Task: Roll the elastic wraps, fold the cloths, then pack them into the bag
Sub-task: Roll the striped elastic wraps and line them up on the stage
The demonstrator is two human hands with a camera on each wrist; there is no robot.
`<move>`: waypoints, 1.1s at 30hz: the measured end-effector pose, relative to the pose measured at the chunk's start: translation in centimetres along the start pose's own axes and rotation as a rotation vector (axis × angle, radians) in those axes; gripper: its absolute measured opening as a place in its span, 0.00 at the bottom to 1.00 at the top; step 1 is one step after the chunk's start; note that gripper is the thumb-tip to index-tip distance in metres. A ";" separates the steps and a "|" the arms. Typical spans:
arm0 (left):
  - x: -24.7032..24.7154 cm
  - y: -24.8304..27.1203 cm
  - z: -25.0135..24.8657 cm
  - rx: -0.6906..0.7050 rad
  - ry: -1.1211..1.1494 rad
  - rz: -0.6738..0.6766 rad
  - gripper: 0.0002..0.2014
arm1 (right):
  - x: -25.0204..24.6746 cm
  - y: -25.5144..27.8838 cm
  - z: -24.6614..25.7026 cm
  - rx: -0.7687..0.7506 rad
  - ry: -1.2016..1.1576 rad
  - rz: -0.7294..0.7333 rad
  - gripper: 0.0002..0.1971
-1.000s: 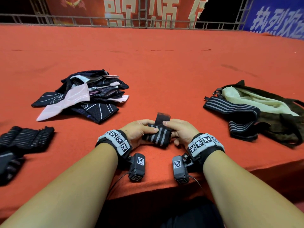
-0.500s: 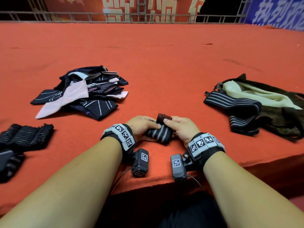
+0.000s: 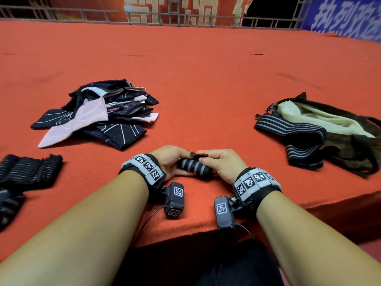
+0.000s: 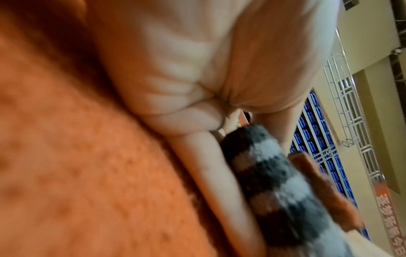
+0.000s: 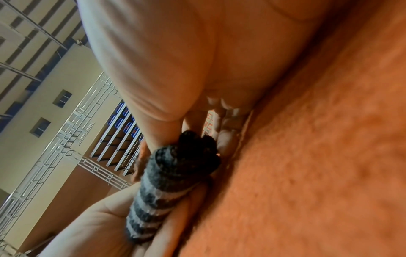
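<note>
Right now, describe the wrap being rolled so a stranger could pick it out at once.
On the orange carpeted platform, look at the near edge, between the cloth pile and the bag. There the left hand and right hand grip a rolled elastic wrap. Unlike the loose striped wrap by the bag, it is a tight black-and-grey cylinder.

Indoor sports hall or arena: orange-carpeted stage (image 3: 206, 79), metal railing (image 3: 82, 14), rows of blue spectator seats (image 4: 316, 139), red and blue banners (image 3: 346, 19).
</note>
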State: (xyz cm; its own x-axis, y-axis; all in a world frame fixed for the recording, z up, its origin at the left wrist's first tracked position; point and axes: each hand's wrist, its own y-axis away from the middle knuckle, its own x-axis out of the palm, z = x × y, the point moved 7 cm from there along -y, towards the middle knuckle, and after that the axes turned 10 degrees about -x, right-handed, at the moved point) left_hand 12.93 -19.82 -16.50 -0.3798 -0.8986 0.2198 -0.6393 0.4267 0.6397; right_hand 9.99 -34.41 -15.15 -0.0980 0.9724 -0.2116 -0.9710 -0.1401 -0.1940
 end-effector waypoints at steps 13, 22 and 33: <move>-0.8 -0.7 0.2 -0.031 0.128 -0.026 0.15 | 1.2 0.6 1.2 0.200 0.004 0.117 0.16; -0.6 -0.1 0.3 0.058 0.294 -0.150 0.16 | -0.5 0.0 0.6 0.224 -0.340 -0.068 0.18; 0.5 5.9 -1.2 0.205 -0.185 0.142 0.04 | 2.5 -1.0 4.4 0.279 0.072 0.206 0.12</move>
State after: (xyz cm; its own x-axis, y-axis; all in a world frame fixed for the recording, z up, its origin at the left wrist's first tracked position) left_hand 9.76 -17.91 -11.74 -0.5783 -0.8025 0.1469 -0.6854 0.5756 0.4460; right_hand 9.71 -31.03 -11.24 -0.2921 0.9119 -0.2884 -0.9556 -0.2661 0.1265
